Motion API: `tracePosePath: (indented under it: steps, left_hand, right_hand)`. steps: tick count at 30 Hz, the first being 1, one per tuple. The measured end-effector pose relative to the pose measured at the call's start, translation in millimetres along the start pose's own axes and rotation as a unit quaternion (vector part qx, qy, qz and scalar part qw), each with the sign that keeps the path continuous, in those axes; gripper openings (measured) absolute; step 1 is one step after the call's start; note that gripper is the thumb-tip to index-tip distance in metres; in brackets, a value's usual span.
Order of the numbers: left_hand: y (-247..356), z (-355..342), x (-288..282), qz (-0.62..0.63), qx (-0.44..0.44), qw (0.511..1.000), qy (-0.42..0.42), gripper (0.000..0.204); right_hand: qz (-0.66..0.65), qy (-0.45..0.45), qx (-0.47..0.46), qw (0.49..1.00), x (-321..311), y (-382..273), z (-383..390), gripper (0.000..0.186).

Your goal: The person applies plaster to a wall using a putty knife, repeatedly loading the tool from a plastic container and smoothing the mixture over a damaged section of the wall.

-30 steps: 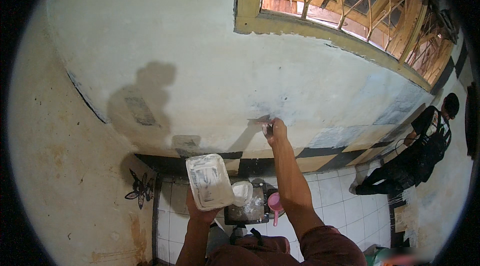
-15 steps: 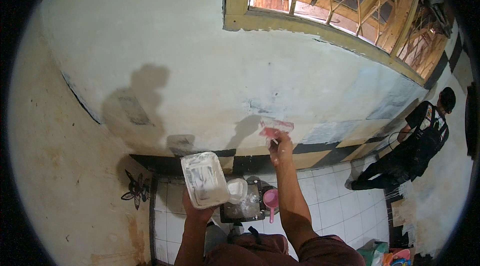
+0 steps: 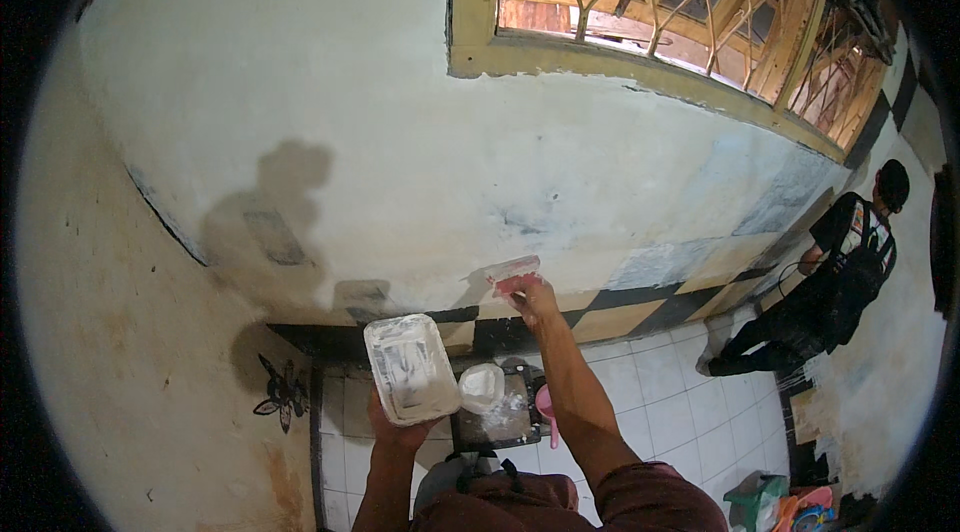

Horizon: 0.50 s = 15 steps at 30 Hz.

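Observation:
My left hand [image 3: 400,429] grips a white rectangular plastic tub [image 3: 412,372] from below, its inside smeared with white paste. In my right hand [image 3: 532,302] is a red putty scraper [image 3: 514,275] with a wide blade coated in white. The scraper is up at the pale wall [image 3: 420,182], just above its black and tan checkered band; I cannot tell whether the blade touches. Patches of whitish-blue filler mark the wall near it.
A paste-splashed dark stool [image 3: 500,424] bears a small white container [image 3: 482,386]; a pink dipper [image 3: 546,404] sits beside it, partly behind my arm. Above is a yellow-framed barred window [image 3: 640,72]. Another person [image 3: 850,262] stands at right. Colourful items [image 3: 790,507] lie lower right.
My right hand has moved left along the wall with the scraper, and my arm now covers part of the dipper. The left hand still holds the tub. The view has shifted slightly.

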<state>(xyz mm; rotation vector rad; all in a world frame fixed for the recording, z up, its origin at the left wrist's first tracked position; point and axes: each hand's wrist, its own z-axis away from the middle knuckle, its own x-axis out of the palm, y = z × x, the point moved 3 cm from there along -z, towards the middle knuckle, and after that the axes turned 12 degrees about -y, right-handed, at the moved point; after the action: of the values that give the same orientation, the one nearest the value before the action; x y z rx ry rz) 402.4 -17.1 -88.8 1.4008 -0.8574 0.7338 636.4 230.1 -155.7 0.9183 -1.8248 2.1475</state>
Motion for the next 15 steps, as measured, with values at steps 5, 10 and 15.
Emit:
tracePosePath:
  steps: [5, 10, 15]
  left_hand:
    - [17.4, -6.2, -4.9, 0.094, -0.026, 0.995, 0.0, 0.062]
    - [42.0, -2.2, -6.2, -0.007, 0.022, 1.0, 0.008, 0.059]
    - [48.1, -5.3, -5.6, 0.065, -0.019, 0.998, 0.0, 0.057]
  right_hand:
    - [-0.045, 0.119, -0.032, 0.991, 11.3, -13.9, -31.9, 0.016]
    - [-0.103, 0.163, -0.04, 0.981, 47.1, -48.0, -39.0, 0.015]
    - [-0.092, 0.184, -0.124, 0.971, 69.5, -75.3, -1.1, 0.01]
